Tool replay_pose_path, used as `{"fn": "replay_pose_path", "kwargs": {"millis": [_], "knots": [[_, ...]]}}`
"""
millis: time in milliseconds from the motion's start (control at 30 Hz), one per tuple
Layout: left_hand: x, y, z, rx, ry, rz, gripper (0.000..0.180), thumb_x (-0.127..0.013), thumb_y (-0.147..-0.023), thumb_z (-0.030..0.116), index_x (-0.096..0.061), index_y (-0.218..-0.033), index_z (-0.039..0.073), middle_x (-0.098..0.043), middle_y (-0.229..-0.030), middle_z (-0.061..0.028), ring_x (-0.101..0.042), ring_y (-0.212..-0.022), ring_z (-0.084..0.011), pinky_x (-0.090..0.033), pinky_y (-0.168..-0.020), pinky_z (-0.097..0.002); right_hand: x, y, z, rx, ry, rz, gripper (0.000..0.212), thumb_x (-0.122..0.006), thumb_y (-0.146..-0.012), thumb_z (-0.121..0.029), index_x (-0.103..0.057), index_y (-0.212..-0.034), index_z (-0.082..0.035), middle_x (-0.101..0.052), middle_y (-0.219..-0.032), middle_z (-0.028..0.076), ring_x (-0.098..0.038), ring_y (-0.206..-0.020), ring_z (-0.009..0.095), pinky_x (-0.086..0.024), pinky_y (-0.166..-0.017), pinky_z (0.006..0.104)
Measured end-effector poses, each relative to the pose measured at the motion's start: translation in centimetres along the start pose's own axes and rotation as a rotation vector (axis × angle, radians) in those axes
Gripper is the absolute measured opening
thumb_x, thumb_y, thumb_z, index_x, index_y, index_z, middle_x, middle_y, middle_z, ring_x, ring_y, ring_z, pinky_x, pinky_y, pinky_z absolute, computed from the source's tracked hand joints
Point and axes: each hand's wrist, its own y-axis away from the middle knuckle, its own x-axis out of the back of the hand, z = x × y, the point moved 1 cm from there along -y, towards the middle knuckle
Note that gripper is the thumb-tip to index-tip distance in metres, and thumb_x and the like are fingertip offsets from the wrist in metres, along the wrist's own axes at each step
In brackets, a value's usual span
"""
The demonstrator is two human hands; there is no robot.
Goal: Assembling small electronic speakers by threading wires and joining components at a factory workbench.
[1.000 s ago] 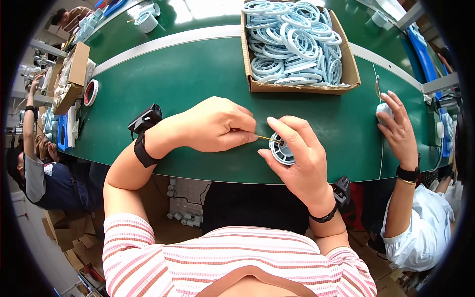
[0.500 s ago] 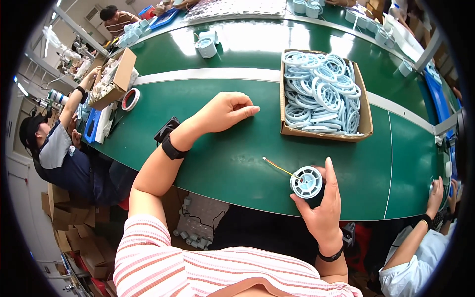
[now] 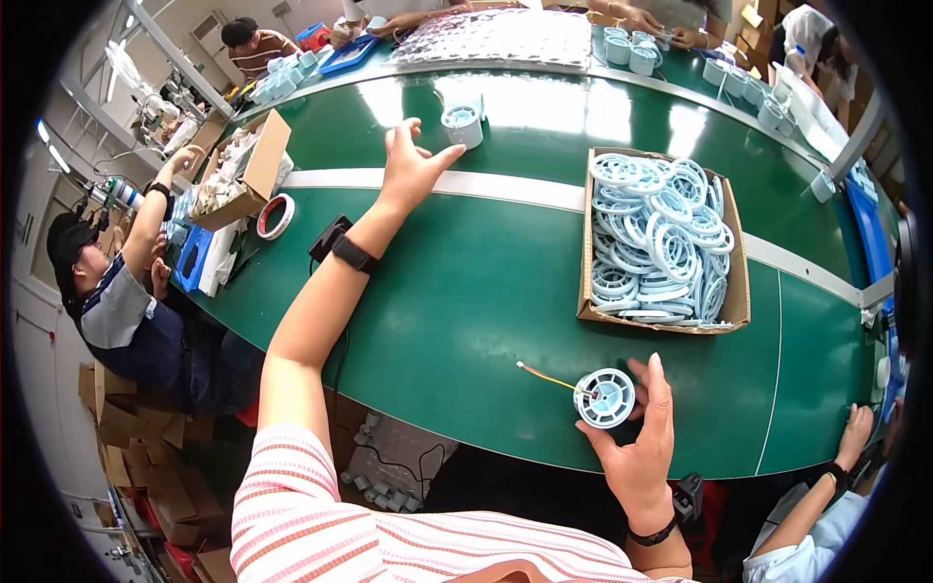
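Note:
My left hand is stretched over the far part of the bench, thumb and fingers spread with nothing between them. Just beyond its fingertips stands a light-blue cylindrical housing with a short wire at its top. Near the front edge, my right hand curls round a second, round light-blue housing. Its thumb is at the near side and its fingers at the right side. This piece shows a spoked, wheel-like face upward, and a thin yellow-red wire with a small white connector trails left from it.
A cardboard box heaped with light-blue rings stands right of centre. A tape roll, a carton of small parts and a black device are at left. Co-workers sit around the green bench.
My left hand has reached forward, its fingers spreading, to beside the far housing. My right hand stays at the near housing. The whole view has shifted, with bench items appearing lower.

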Motion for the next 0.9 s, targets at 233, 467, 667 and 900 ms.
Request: {"fn": "replay_pose_path", "kwargs": {"millis": [233,467,667,900], "knots": [[-7.0,-6.7,-0.5,-0.343,0.004,-0.203,0.071,-0.087,-0.076,0.036,-0.059,-0.136,0.011,-0.045,-0.144,-0.0224,-0.050,-0.130,-0.0348,-0.046,-0.106,-0.0408,0.2,0.0,0.5,0.091,0.073,-0.029,0.098,-0.089,-0.069,-0.006,-0.035,-0.150,-0.001,-0.061,-0.127,0.019,-0.066,-0.103,0.027,-0.054,-0.079,0.0337],[-10.8,-8.0,1.7,-0.581,0.002,-0.219,0.060,-0.084,-0.076,0.027,-0.064,-0.131,0.014,-0.050,-0.138,-0.0222,-0.051,-0.130,-0.0392,-0.045,-0.107,-0.0426,0.4,-0.4,0.6,0.092,0.094,-0.096,0.090,-0.089,-0.070,-0.010,-0.040,-0.145,0.000,-0.064,-0.121,0.020,-0.066,-0.101,0.030,-0.055,-0.080,0.0355],[-14.3,-11.1,1.6,-0.534,0.052,-0.179,0.054,-0.084,-0.077,0.028,-0.066,-0.126,0.014,-0.052,-0.138,-0.0197,-0.055,-0.124,-0.0398,-0.049,-0.103,-0.0426,0.7,-0.6,0.5,0.061,0.076,-0.133,0.086,-0.090,-0.070,-0.012,-0.044,-0.141,0.000,-0.065,-0.119,0.020,-0.066,-0.100,0.032,-0.055,-0.079,0.0357],[-18.6,-13.5,3.7,-0.317,-0.122,-0.020,0.079,-0.064,-0.088,0.063,-0.051,-0.139,0.005,-0.048,-0.139,-0.0185,-0.046,-0.131,-0.0376,-0.040,-0.107,-0.0516,1.0,0.0,-0.4,-0.073,0.065,-0.091,0.076,-0.085,-0.068,-0.004,-0.054,-0.137,-0.003,-0.064,-0.119,0.021,-0.064,-0.104,0.039,-0.051,-0.090,0.0428]]}}
